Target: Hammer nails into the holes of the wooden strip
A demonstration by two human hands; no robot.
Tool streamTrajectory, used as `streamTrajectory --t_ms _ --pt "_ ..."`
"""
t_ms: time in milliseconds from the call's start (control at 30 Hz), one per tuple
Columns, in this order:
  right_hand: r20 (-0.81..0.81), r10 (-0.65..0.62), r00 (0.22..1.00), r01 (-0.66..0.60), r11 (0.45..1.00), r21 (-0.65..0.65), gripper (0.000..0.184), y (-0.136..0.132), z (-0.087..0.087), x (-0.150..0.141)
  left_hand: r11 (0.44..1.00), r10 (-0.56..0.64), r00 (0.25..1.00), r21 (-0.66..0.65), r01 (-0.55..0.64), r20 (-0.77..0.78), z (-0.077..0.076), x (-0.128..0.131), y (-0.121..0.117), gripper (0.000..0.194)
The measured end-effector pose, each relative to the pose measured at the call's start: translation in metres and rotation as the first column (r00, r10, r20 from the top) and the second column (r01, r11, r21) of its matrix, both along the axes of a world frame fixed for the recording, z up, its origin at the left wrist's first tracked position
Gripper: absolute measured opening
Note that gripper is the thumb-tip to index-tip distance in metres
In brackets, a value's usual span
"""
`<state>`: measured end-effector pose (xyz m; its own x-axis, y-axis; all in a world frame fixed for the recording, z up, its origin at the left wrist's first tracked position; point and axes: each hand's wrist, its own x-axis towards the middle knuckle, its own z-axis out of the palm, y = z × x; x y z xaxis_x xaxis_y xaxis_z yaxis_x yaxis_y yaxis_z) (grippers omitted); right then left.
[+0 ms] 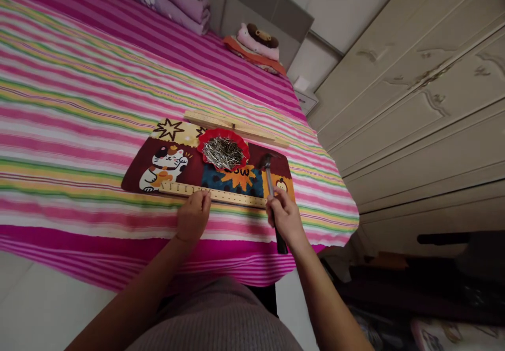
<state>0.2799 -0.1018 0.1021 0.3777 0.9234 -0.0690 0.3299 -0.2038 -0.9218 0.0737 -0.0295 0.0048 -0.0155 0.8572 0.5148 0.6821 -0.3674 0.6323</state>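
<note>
My right hand [284, 215] is wrapped round the handle of a hammer [269, 178], its metal head raised over the right part of a printed mat [134, 169]. At the near edge of the mat lies a pale wooden strip [236, 198] with rows of dark holes or marks. Several nails [177, 188] stand upright in its left part. My left hand [194, 215] is closed in a pinch at the strip, just right of those nails; what the fingertips hold is too small to see. Beyond the strip, a red scalloped bowl [245, 148] is full of loose nails [222, 152].
Behind the bowl lie more wooden strips [252, 131]. Everything rests on a bed with a striped cover [79, 135]. Folded purple bedding [169, 1] and a stack of folded cloths [256, 46] are at the far side. A pale wardrobe [418, 103] stands to the right.
</note>
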Motion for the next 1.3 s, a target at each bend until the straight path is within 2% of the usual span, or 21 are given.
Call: streamTrajectory --t_ms 67,133,267,567,767,900,1000,1100,1200,1300 --pt "-0.087 0.109 0.990 -0.113 0.993 -0.037 0.041 -0.017 0.007 -0.029 0.999 0.013 0.999 0.030 -0.012 -0.030 -0.001 0.000 0.000 0.028" --pt "-0.080 0.215 0.973 -0.218 0.975 -0.032 0.038 -0.026 0.012 -0.053 0.998 0.028 0.998 0.056 -0.025 -0.058 -0.003 0.001 0.001 0.030" --pt "-0.079 0.302 0.950 -0.304 0.952 -0.017 0.034 -0.029 0.017 -0.076 0.995 0.044 0.994 0.089 -0.035 -0.098 -0.006 0.001 0.002 0.028" --pt "-0.062 0.318 0.946 -0.320 0.946 -0.040 0.033 -0.029 0.019 -0.080 1.000 0.027 0.996 0.017 -0.026 -0.082 -0.008 0.002 0.001 0.024" --pt "0.128 0.296 0.947 -0.304 0.951 0.055 0.039 -0.036 0.022 -0.080 0.999 0.026 0.997 0.021 -0.024 -0.076 -0.007 0.002 0.001 0.026" --pt "0.035 0.345 0.938 -0.345 0.938 0.012 0.035 -0.034 0.018 -0.079 0.999 0.029 0.996 0.036 -0.026 -0.089 -0.008 0.001 0.002 0.024" --pt "-0.033 0.299 0.954 -0.298 0.954 0.024 0.036 -0.035 0.020 -0.078 0.999 0.027 0.995 0.037 -0.024 -0.099 -0.008 0.001 0.002 0.024" --pt "0.000 0.252 0.968 -0.252 0.966 0.056 0.037 -0.039 0.019 -0.072 1.000 0.019 0.996 0.011 -0.018 -0.085 -0.005 0.000 0.003 0.026" --pt "0.091 0.172 0.981 -0.178 0.982 0.067 0.036 -0.037 0.006 -0.055 1.000 -0.002 0.998 -0.005 0.002 -0.058 -0.004 -0.002 0.004 0.027" --pt "0.295 0.041 0.955 -0.071 0.993 0.094 0.038 -0.025 -0.013 -0.024 1.000 -0.024 0.999 -0.011 0.024 -0.024 -0.005 -0.003 0.006 0.026"
